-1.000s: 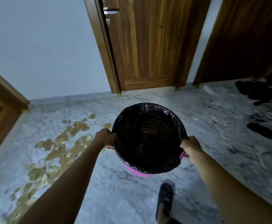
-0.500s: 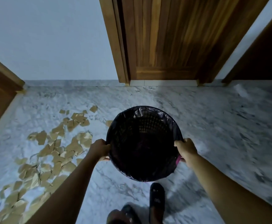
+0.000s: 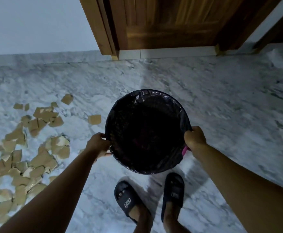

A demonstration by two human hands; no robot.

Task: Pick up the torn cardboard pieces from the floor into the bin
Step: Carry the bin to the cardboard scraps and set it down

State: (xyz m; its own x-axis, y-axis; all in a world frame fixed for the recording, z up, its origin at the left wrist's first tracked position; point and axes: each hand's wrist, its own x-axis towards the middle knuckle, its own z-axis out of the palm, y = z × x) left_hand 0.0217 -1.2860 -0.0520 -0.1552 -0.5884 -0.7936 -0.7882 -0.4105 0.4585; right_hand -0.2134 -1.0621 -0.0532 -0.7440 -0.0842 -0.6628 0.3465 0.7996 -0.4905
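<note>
Holding bin [image 3: 138, 98] by its rim, left hand [image 3: 98, 143] and right hand [image 3: 195, 137] each curled round one side; cardboard pieces [image 3: 40, 122] strewn on floor [image 3: 221, 98] at left.

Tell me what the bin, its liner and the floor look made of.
Liner: thin black plastic film, crinkled and glossy. Bin: probably plastic, a smooth pink edge showing beneath it. Floor: polished marble or marble-look tile, white with grey veins.
</note>
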